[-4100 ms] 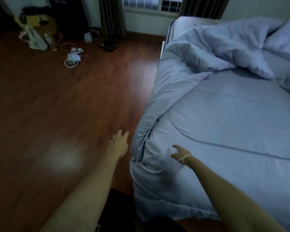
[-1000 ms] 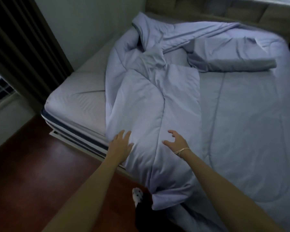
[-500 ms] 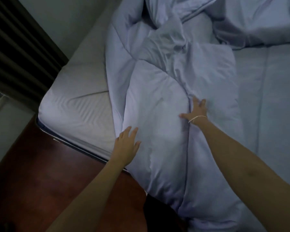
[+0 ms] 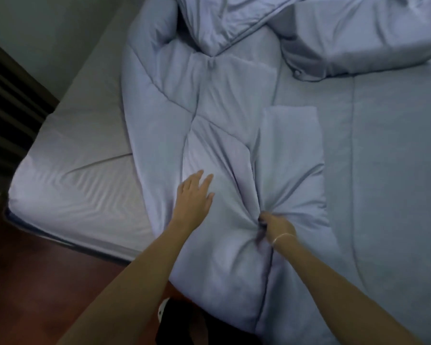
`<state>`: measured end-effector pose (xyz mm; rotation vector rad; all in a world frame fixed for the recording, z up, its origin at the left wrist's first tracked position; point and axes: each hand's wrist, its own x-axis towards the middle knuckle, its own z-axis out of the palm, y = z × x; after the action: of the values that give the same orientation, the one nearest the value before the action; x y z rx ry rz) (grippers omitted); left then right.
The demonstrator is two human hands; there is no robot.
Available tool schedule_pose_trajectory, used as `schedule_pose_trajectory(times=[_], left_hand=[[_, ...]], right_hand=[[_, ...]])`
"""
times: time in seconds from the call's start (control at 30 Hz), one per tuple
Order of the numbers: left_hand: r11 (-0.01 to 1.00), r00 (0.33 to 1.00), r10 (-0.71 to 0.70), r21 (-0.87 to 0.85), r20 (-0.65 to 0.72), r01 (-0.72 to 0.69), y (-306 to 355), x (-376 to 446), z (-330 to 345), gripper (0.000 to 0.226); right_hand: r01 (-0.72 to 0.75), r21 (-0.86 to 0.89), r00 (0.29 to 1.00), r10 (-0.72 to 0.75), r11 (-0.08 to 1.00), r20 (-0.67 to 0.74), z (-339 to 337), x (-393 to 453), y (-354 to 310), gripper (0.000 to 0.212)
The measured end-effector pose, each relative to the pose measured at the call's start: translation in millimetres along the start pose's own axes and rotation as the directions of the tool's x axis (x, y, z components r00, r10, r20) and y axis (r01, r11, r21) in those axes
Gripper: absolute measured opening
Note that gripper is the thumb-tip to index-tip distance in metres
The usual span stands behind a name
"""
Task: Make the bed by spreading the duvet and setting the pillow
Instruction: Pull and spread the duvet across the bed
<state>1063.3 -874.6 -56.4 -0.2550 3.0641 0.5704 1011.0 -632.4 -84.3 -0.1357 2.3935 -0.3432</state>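
While the duvet (image 4: 224, 135) is partly on the bed, we'd say this job is maybe halfway at best. It's lying flat over the right side of the mattress, but the left portion is folded back on itself in a thick bunched strip running from the foot edge up toward the head, and the top end is a twisted heap. That leaves the fitted sheet (image 4: 80, 165) bare on the left side of the bed.

Our right hand (image 4: 275, 226) is clenched around a fistful of the folded duvet layer, fabric puckering in toward the fist. Our left hand (image 4: 193, 195) is flat and relaxed, fingers straight, resting on the duvet just beside that fold, not grabbing anything.

The pillow (image 4: 358, 38) is up at the top right, lying crooked on the covers with part of the duvet crumpled against it, so it isn't set yet.

Our guess at what's left: drag that folded bit over to cover the bare sheet, flatten the heap at the head, then square up the pillow. Beyond the bed it's just wood floor (image 4: 35, 282) and a dark curtain (image 4: 8, 95).
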Motion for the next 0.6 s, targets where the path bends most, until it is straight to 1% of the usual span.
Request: schedule_pose_trajectory(times=[0.07,0.1,0.17,0.2,0.23,0.27,0.3,0.33,0.37,0.4,0.43,0.47,0.53,0.57,0.6], left_hand=[[0.995,0.996,0.088,0.05,0.035,-0.09,16,16,11,0.053],[0.991,0.992,0.099,0.084,0.075,-0.106,25,22,17,0.06],[0.993,0.977,0.055,0.094,0.207,-0.076,42,30,31,0.086],[0.997,0.961,0.003,0.076,0.276,-0.025,49,33,41,0.098],[0.998,0.944,-0.057,0.058,0.326,0.04,54,34,50,0.106],[0.994,0.923,-0.111,0.049,0.369,0.1,56,34,58,0.112],[0.988,0.902,-0.153,0.058,0.404,0.142,55,32,67,0.116],[0.983,0.885,-0.181,0.087,0.429,0.159,52,30,74,0.117],[0.98,0.875,-0.197,0.125,0.442,0.158,47,27,83,0.117],[0.977,0.875,-0.201,0.154,0.441,0.147,42,24,91,0.115],[0.977,0.884,-0.191,0.166,0.427,0.131,37,21,98,0.11],[0.979,0.893,-0.18,0.168,0.412,0.119,33,19,102,0.104],[0.982,0.91,-0.153,0.164,0.387,0.095,29,18,104,0.083],[0.984,0.917,-0.129,0.165,0.378,0.07,28,18,102,0.069],[0.988,0.926,-0.104,0.143,0.362,0.055,27,18,98,0.058]], right_hand=[[-0.046,0.078,0.999,0.044,0.996,0.027,16,-31,20,0.029],[-0.045,0.118,0.999,0.043,0.992,0.026,24,-44,31,0.032],[0.015,0.117,0.998,-0.021,0.993,0.051,33,-67,48,0.037],[0.022,0.11,0.999,-0.027,0.994,0.041,33,-74,56,0.036],[0.002,0.145,1.0,-0.003,0.989,0.007,28,-77,61,0.031],[-0.01,0.191,0.998,0.022,0.982,-0.06,22,-74,66,0.025],[-0.012,0.223,0.983,0.053,0.975,-0.177,12,-69,70,0.022],[0.0,0.251,0.946,0.081,0.968,-0.315,3,-59,74,0.026],[0.038,0.247,0.898,0.076,0.968,-0.433,-7,-49,76,0.035],[0.078,0.226,0.854,0.052,0.971,-0.518,-17,-35,78,0.046],[0.076,0.196,0.839,0.044,0.978,-0.543,-27,-21,79,0.058],[0.032,0.158,0.858,0.054,0.987,-0.511,-34,-6,79,0.069],[-0.059,0.09,0.933,0.087,0.994,-0.35,-46,21,75,0.098],[-0.057,0.075,0.955,0.076,0.996,-0.285,-48,34,74,0.111],[-0.026,0.056,0.965,0.04,0.998,-0.26,-48,44,72,0.118]])
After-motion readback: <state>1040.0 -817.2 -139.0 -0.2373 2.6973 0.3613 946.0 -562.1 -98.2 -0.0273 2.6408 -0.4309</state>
